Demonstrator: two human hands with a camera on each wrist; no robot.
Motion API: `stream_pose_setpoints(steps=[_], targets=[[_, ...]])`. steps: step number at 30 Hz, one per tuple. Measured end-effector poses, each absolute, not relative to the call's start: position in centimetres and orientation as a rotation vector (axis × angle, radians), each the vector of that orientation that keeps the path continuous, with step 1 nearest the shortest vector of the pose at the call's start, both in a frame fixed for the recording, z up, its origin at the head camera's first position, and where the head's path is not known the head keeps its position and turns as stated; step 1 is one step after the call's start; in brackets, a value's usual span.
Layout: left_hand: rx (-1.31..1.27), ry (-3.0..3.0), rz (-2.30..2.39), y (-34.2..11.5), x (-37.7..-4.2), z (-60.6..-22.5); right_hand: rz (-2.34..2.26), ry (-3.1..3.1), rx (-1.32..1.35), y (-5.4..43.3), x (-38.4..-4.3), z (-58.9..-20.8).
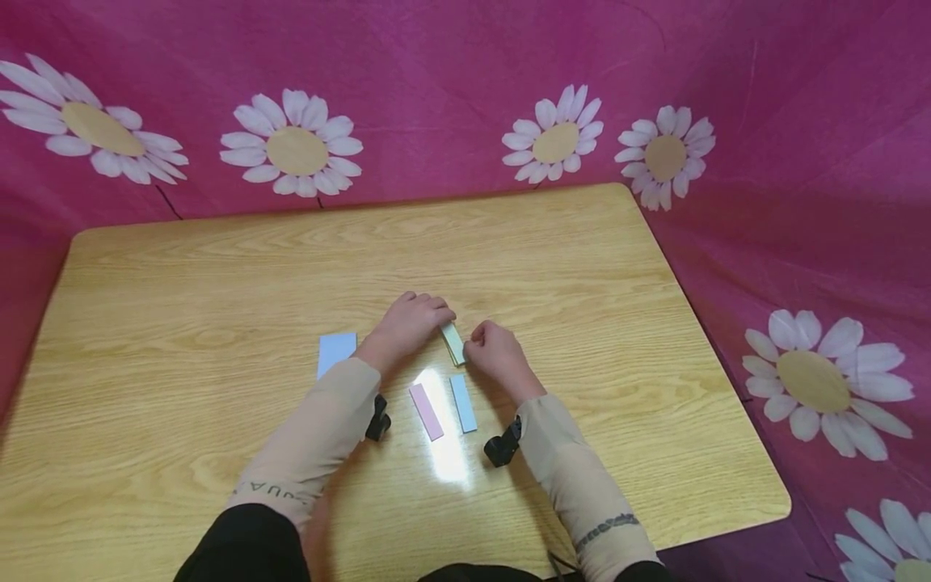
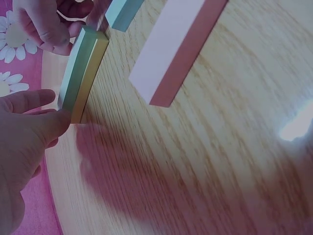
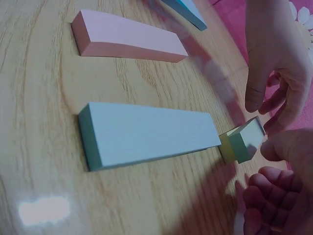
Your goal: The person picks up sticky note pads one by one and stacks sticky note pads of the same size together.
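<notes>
A green sticky-note pad (image 2: 77,68) lies along a yellow sticky-note pad (image 2: 90,73), their long sides nearly lined up. My left hand (image 1: 413,322) holds the far end of the green pad between thumb and fingers. By the near end is my right hand (image 1: 498,354), its thumb at the side of the green pad and its other fingers loosely curled. Closer to me lie a narrow blue sticky-note pad (image 1: 463,403) and a pink sticky-note pad (image 1: 426,411), roughly side by side and apart from both hands.
A wider blue pad (image 1: 336,352) lies left of the others, partly hidden by the left forearm. All of these are on a wood-grain table (image 1: 218,283). Pink cloth (image 1: 436,65) with daisies hangs behind and to the right. Light glares off the tabletop near the pink pad.
</notes>
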State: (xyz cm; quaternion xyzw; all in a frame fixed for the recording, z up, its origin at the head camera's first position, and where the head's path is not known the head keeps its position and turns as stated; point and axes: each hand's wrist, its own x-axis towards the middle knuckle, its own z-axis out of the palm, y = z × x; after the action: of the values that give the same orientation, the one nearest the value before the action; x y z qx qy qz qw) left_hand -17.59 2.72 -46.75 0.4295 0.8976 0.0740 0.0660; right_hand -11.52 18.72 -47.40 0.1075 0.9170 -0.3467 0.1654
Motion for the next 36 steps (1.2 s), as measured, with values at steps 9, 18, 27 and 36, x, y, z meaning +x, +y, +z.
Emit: stream_pose_setpoints(steps=[9, 18, 27, 36], targets=[[1.290, 2.704, 0.215, 2.92, -17.54, -46.82, -1.058, 2.606, 0.263, 18.30, -11.39, -47.45], [1.276, 2.723, 0.273, 3.02, -17.58, -46.99, -1.030, 2.614, 0.231, 17.84, -11.63, -47.46], [1.270, 2.723, 0.316, 2.97, -17.62, -47.25, -1.032, 2.631, 0.202, 17.86, -11.48, -47.38], [1.305, 2.726, 0.346, 2.75, -17.43, -47.00, -1.087, 2.613, 0.238, 18.11, -10.87, -47.60]])
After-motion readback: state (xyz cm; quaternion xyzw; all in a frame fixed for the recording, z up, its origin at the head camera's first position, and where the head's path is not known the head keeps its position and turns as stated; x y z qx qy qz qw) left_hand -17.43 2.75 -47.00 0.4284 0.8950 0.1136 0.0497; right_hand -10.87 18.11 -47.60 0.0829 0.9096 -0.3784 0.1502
